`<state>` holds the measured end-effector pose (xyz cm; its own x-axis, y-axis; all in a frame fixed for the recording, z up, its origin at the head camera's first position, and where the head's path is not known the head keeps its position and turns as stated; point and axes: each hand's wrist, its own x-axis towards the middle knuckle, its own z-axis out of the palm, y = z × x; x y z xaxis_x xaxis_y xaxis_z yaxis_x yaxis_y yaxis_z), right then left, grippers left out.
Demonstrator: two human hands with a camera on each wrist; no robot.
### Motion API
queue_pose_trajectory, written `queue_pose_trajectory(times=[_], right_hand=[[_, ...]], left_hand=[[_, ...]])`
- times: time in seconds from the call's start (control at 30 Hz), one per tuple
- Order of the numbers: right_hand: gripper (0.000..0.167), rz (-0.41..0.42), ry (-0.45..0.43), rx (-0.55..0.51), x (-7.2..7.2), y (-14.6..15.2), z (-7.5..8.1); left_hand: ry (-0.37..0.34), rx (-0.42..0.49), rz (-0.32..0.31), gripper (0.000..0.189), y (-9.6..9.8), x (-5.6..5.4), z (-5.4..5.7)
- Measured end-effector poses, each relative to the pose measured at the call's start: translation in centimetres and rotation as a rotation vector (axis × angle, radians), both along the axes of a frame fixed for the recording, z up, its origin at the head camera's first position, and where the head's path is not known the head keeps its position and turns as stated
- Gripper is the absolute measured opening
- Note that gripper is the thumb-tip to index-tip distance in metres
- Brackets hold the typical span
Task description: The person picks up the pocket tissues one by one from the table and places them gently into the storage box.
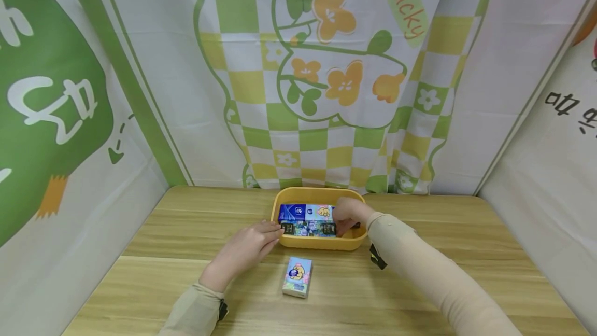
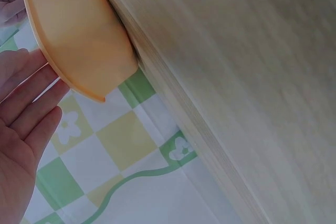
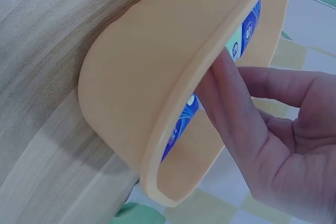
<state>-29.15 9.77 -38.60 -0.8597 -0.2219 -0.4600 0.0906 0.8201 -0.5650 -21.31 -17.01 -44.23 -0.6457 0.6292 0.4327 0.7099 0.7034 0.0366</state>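
A yellow bin (image 1: 322,243) stands on the table with several small tissue packs inside. A blue pack (image 1: 291,212) and a light pack with a yellow duck (image 1: 322,212) lie behind dark floral packs (image 1: 308,229). My left hand (image 1: 254,242) rests its extended fingers against the bin's left end; the left wrist view shows them at the rim. My right hand (image 1: 350,214) reaches into the right end, beside the packs. In the right wrist view, a blue pack (image 3: 181,124) shows below its fingers, whose tips the bin wall hides. Another duck pack (image 1: 297,276) lies in front of the bin.
The wooden table (image 1: 410,284) extends to both sides and in front of the bin. A checked green, yellow and white curtain (image 1: 322,144) hangs right behind it. Printed cloth walls (image 1: 126,159) flank the table.
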Motion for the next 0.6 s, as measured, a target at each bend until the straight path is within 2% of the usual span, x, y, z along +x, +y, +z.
queue_pose_trajectory(times=[0.2,0.33,0.6], right_hand=[[0.014,0.031,-0.041,-0.062,-0.04,0.15,0.06],[0.031,0.015,-0.084,-0.082,-0.07,0.02,0.14],[0.033,-0.009,-0.115,-0.105,-0.25,0.0,-0.27]], left_hand=[[-0.004,-0.002,0.005,0.027,0.02,0.02,-0.03],[-0.017,0.003,0.016,0.027,0.03,0.09,0.02],[-0.011,0.005,0.019,0.028,0.05,0.06,-0.07]])
